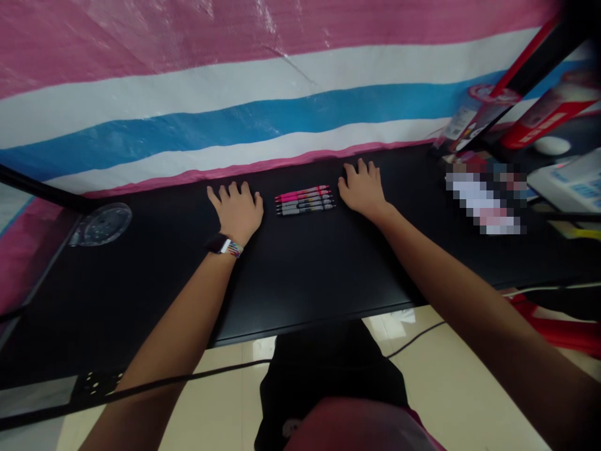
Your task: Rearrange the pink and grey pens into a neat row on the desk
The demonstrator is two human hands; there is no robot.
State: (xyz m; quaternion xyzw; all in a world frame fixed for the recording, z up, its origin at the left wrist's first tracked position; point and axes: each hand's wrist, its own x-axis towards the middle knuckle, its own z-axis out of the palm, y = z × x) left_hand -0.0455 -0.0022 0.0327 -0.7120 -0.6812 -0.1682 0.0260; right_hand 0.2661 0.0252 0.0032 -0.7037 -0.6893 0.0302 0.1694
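Several pens lie side by side in a neat row on the black table [300, 269]. Pink pens [300, 193] are at the far side of the row, and grey-and-clear pens [305, 208] at the near side. My left hand [238, 216] rests palm down to the left of the pens, fingers spread, with a watch [224, 245] on its wrist. To the right of the row, my right hand [364, 189] lies flat with its fingers apart. Neither hand touches a pen or holds anything.
A clear plastic lid [102, 223] lies at the left end. On the right stand a cup [462, 122] and a red-and-clear container [549, 119], near a white rounded object [553, 146]. A striped sheet [263, 113] hangs behind. A cable [235, 368] crosses below the front edge.
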